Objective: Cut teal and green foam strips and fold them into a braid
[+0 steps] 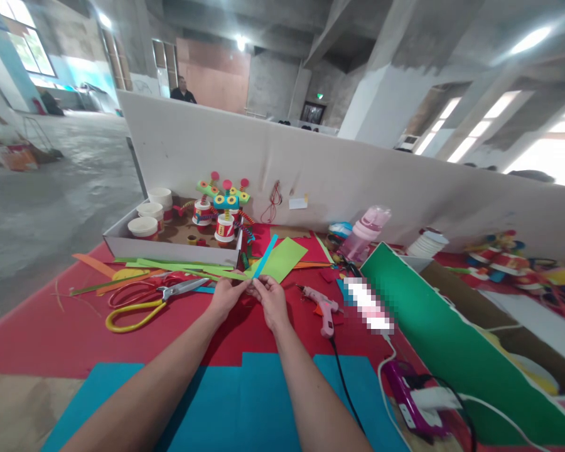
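Observation:
Two narrow paper strips meet at my fingertips, nearly at a right angle. My left hand (228,296) is closed in a pinch on the end of a light green paper strip (193,269), which runs off to the left. Pinched in my right hand (270,302) is a blue paper strip (266,255) that points up and away. My fingers hide how the two ends join. Just behind my hands lies a light green paper sheet (285,258). Red-handled scissors (122,290) and yellow-handled scissors (139,316) rest left of my left hand.
A pink glue gun (324,309) with its cord lies to the right. Behind stands a shallow white box (169,251) with paper cups (144,227) and paper-cup robot figures (226,216). A pink bottle (365,232), green board (433,339) and purple power strip (407,395) are on the right.

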